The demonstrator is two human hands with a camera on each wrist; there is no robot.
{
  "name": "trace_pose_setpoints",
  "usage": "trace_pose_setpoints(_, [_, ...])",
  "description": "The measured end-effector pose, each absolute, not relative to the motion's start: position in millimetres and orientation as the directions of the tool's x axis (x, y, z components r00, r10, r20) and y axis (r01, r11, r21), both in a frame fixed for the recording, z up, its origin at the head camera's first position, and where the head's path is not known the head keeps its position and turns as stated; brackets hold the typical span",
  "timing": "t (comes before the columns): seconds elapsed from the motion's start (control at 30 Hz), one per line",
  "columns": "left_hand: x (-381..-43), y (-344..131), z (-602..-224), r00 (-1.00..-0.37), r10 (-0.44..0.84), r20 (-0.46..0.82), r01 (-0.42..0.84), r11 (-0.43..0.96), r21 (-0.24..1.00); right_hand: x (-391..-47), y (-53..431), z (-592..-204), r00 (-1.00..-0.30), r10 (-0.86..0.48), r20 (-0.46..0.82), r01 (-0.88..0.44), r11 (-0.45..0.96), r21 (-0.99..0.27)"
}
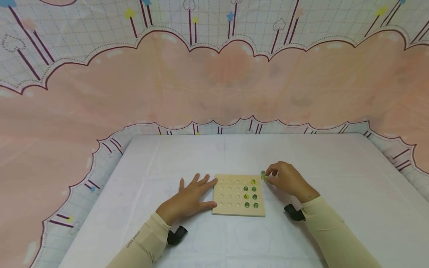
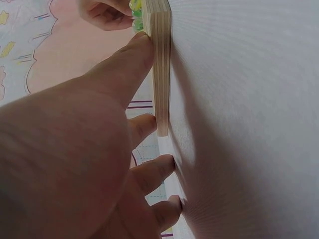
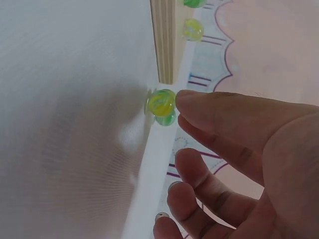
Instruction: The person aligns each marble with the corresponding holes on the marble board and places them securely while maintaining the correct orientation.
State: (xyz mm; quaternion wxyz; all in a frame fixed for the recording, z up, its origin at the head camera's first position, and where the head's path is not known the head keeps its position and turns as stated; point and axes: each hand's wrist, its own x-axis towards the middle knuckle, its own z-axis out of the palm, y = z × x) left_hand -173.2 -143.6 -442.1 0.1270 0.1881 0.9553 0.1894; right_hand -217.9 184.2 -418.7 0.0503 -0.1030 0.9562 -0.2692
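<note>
A light wooden board (image 1: 229, 211) with rows of round hollows lies flat on the white table. Green and yellow glass marbles sit in its two right-hand columns, with the back hollow of the inner one vacant. My left hand (image 1: 187, 201) is spread at the board's left edge, thumb and a fingertip touching it. Off the board's back right corner, a yellow-green marble (image 3: 162, 103) and a green marble (image 3: 166, 118) rest on the table. At the yellow-green marble, my right hand (image 1: 288, 181) has its thumb and index tips beside it, other fingers loosely bent.
White cloth covers the table (image 1: 161, 156). Behind it hangs a patterned peach curtain (image 1: 214, 89). A black wrist device (image 1: 177, 235) is at the left cuff, and another black device (image 1: 295, 212) is at the right cuff.
</note>
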Motion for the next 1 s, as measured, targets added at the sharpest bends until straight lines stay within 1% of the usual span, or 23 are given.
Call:
trace_pose_setpoints(0.47, [-173.3, -142.9, -440.0, -0.897, 0.407, -0.171, 0.311, 0.858, 0.41, -218.7, 181.2, -423.7, -0.981, -0.175, -0.088, -0.104, 0.847, -0.521])
trace_pose_setpoints(1.0, [-174.1, -142.1, -439.0, -0.895, 0.41, -0.179, 0.309, 0.856, 0.415, -220.3, 181.3, -425.4, -0.98, -0.183, -0.083, -0.117, 0.855, -0.505])
